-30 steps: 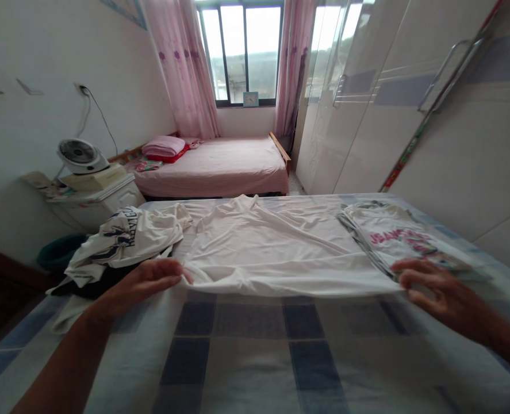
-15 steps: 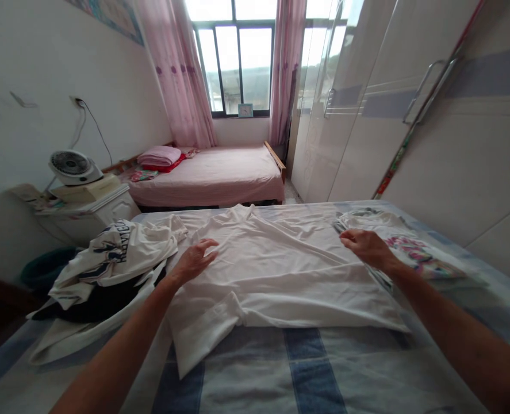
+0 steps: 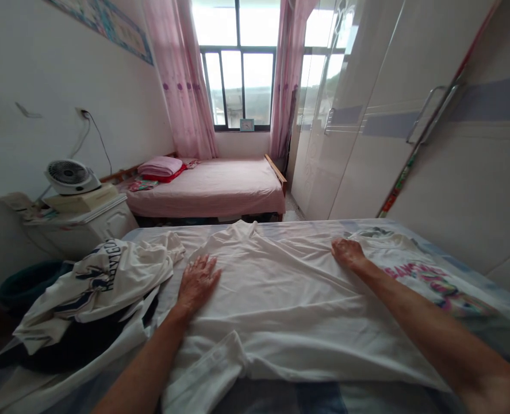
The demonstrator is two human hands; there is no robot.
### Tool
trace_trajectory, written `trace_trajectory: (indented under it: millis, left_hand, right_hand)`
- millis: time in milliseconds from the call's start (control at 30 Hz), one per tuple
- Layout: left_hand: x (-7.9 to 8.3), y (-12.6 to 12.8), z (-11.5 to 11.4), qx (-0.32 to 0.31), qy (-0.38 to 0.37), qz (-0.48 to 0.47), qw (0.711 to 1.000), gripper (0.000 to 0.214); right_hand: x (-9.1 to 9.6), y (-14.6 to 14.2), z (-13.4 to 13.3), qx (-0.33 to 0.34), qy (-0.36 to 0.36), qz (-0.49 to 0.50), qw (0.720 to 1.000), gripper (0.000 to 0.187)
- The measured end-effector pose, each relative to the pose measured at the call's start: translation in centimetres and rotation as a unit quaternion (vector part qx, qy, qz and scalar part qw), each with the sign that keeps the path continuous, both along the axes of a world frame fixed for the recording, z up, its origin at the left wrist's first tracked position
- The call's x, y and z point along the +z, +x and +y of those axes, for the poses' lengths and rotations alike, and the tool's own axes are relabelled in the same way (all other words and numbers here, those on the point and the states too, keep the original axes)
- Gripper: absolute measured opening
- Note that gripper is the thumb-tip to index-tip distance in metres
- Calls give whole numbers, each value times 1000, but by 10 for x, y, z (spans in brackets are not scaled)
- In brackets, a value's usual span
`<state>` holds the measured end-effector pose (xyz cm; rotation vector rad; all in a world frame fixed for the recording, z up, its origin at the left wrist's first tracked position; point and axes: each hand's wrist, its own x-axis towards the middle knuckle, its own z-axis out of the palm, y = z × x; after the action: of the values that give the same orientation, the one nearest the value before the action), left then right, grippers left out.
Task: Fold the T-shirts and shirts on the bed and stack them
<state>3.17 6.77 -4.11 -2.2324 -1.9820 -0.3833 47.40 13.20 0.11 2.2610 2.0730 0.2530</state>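
Fingers of the left hand [image 3: 198, 282] flat, only slightly apart, on a thin, wrinkled white cloth shirt [image 3: 276, 293], spread across the centre and lower centre of the frame. At its right edge, right hand [image 3: 347, 252] with fingers curled; cannot tell whether clamped on cloth. Just beside, right of the frame, a flat white T-shirt [image 3: 392, 242] with pink capital lettering [image 3: 416, 272], partly legible, seeming to include "EAN". At lower left, a crumpled white garment [image 3: 138, 273] with dark block lettering [image 3: 110, 267], too folded to read. Beneath, at the bottom edge, a blue-and-white checked bedspread [image 3: 319, 397]. Farther up, a pink-sheeted bed [image 3: 220, 187] and, at upper centre, a small pale-blue framed clock [image 3: 246, 125], too small to read.

A second ago, pinching the shirt's near edge at both ends; now reaching farther up the cloth, left fingers stretched out instead of bent. More window [image 3: 240, 63] in the upper frame than before.
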Motion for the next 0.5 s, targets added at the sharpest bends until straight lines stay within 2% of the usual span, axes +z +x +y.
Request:
trace_trajectory:
  millis: [200, 333, 500]
  left_hand:
    - [-2, 1, 2, 11, 3, -4, 1000, 48]
    - [-3, 1, 2, 11, -2, 0, 1000, 48]
    - [-3, 1, 3, 14, -5, 13, 1000, 48]
  right_hand:
    - [3, 14, 14, -21, 12, -10, 1000, 31]
    - [2, 21, 27, 46, 19, 11, 999, 37]
    - [-3, 23, 39, 111, 16, 12, 994, 30]
